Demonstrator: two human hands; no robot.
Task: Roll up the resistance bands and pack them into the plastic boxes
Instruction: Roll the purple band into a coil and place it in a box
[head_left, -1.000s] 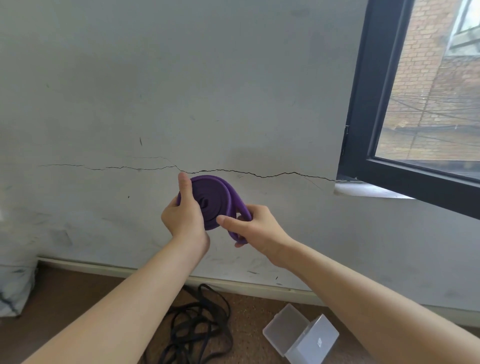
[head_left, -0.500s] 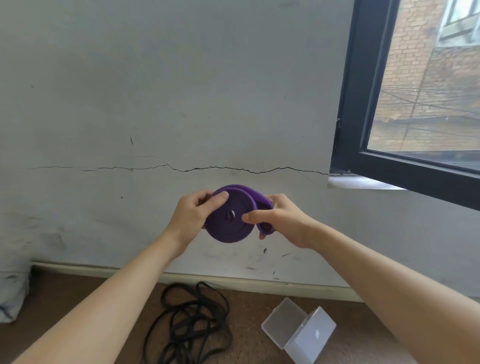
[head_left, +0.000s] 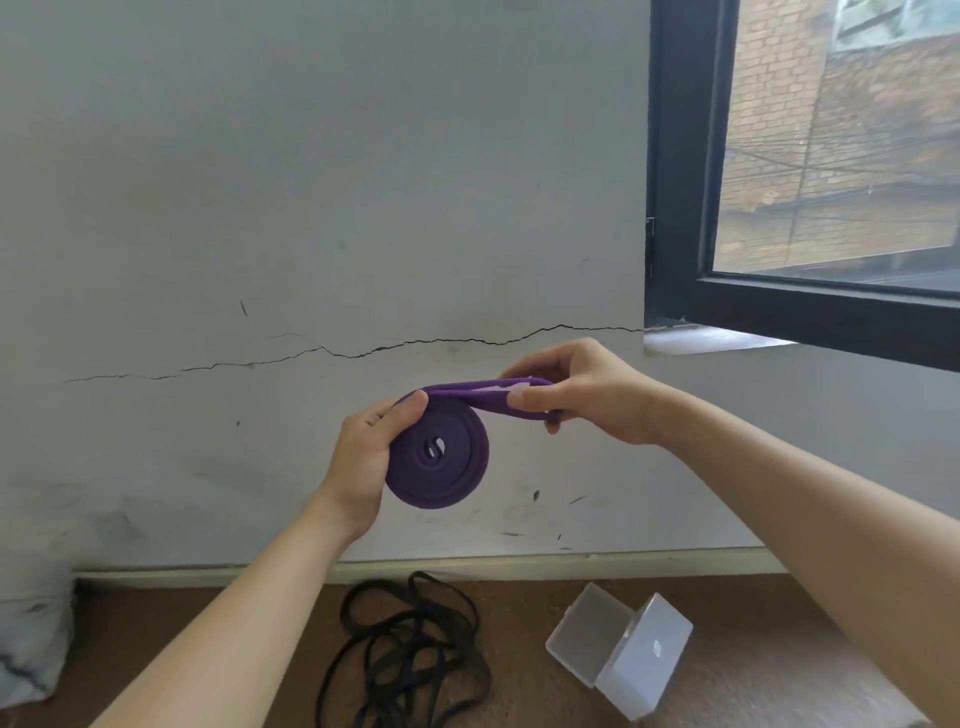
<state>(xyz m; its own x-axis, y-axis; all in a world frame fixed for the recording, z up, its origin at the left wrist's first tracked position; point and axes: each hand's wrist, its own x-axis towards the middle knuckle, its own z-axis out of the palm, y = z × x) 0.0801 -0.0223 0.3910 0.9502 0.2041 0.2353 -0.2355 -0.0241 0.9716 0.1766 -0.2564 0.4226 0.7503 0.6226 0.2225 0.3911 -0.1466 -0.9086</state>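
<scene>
A purple resistance band (head_left: 441, 457) is wound into a flat coil held in the air in front of the wall. My left hand (head_left: 371, 452) grips the coil from its left side, thumb on the top edge. The band's loose tail runs right from the top of the coil, and my right hand (head_left: 587, 395) pinches its end. On the floor below lie a tangle of black resistance bands (head_left: 410, 660) and an open clear plastic box (head_left: 621, 649) with its lid up.
A grey cracked wall (head_left: 311, 234) fills the view, with a white skirting board (head_left: 519, 566) at its foot. A black-framed window (head_left: 685, 208) stands at the upper right. A grey-white bag (head_left: 31, 649) sits at the lower left on the brown floor.
The coil has dropped a little and turned flat toward me. My right hand has moved right and drawn the tail out straight from the coil.
</scene>
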